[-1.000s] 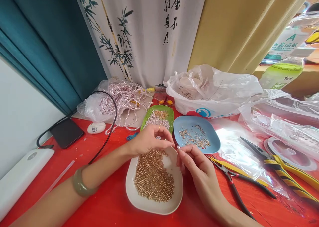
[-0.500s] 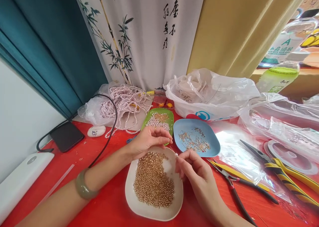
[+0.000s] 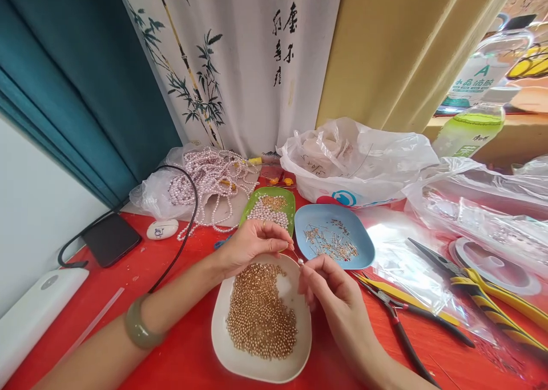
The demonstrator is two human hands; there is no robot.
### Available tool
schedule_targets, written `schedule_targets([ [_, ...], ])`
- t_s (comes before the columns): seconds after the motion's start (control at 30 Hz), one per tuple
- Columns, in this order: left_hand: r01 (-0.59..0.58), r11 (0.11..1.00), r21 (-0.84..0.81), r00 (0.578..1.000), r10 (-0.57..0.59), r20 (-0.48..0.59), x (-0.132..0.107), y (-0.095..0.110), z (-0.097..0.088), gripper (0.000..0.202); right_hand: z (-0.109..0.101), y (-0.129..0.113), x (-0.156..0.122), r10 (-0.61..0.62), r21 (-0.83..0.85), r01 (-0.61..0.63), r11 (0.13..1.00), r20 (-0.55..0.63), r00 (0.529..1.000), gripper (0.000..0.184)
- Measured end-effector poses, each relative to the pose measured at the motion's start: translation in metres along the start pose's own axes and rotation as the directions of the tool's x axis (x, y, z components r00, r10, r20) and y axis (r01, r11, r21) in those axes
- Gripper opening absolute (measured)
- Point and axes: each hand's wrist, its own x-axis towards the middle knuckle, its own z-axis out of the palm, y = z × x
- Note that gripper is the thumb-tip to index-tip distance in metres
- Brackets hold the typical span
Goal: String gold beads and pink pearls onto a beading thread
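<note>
My left hand [image 3: 257, 244] is closed in a pinch above the far rim of a white dish [image 3: 261, 370]. A thin metal pin [image 3: 295, 253] slants down from its fingertips toward my right hand. There, a small pearl bead [image 3: 300, 261] shows at the tips of the thumb and forefinger of my right hand [image 3: 331, 287], also pinched. The pin's end meets the bead; whether it passes through is too small to tell. Beneath both hands, the dish holds many gold beads [image 3: 261, 316].
Behind the hands are a green dish [image 3: 291, 198] of pearl and gold beads and a blue dish [image 3: 366, 236] of small pins. Pliers [image 3: 396, 307] and yellow-handled pliers [image 3: 471, 281] lie at right. Pearl strands [image 3: 201, 179], a phone [image 3: 111, 238] and a black cable [image 3: 194, 207] are at left.
The bead and pin now show more clearly between my hands, with the fingertips slightly closer together. The whole view has shifted slightly, so things sit a little further left.
</note>
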Motion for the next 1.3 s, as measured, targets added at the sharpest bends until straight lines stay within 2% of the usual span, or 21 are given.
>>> schedule_targets([
  [0.3, -0.026, 0.999, 0.047, 0.999, 0.025, 0.034, 0.000, 0.001, 0.003, 0.005, 0.000, -0.002, 0.000, -0.015, -0.003, 0.015, 1.000, -0.014, 1.000, 0.019],
  [0.63, 0.029, 0.999, 0.029, 0.997, -0.031, 0.076, -0.001, -0.001, 0.001, 0.009, 0.000, -0.001, 0.001, -0.046, -0.002, 0.046, 0.999, 0.003, 0.999, 0.021],
  [0.73, 0.015, 0.994, 0.104, 0.996, -0.024, 0.084, 0.000, 0.003, -0.003, 0.016, 0.000, 0.000, 0.001, -0.055, -0.012, 0.056, 0.998, 0.012, 0.998, 0.022],
  [0.8, -0.050, 0.970, 0.238, 0.998, 0.040, 0.050, 0.002, 0.008, -0.009, 0.019, 0.000, 0.001, 0.001, -0.045, -0.017, 0.045, 0.999, 0.007, 0.999, 0.022],
  [0.93, -0.159, 0.809, 0.565, 0.976, 0.216, -0.035, 0.004, 0.021, -0.027, 0.016, 0.000, 0.001, 0.001, -0.012, -0.012, 0.012, 1.000, 0.003, 1.000, 0.022],
  [1.07, -0.151, 0.632, 0.760, 0.976, 0.217, 0.013, 0.006, 0.025, -0.041, 0.013, 0.000, 0.001, 0.001, -0.005, 0.003, 0.005, 1.000, 0.003, 1.000, 0.022],
  [1.2, -0.192, 0.363, 0.912, 0.940, 0.335, 0.065, 0.008, 0.018, -0.040, 0.015, 0.000, 0.001, 0.002, -0.008, -0.003, 0.008, 1.000, 0.013, 1.000, 0.021],
  [1.3, -0.191, 0.260, 0.946, 0.932, 0.350, 0.092, 0.009, 0.010, -0.033, 0.016, 0.000, 0.001, 0.002, -0.003, -0.018, 0.003, 1.000, 0.012, 1.000, 0.021],
])
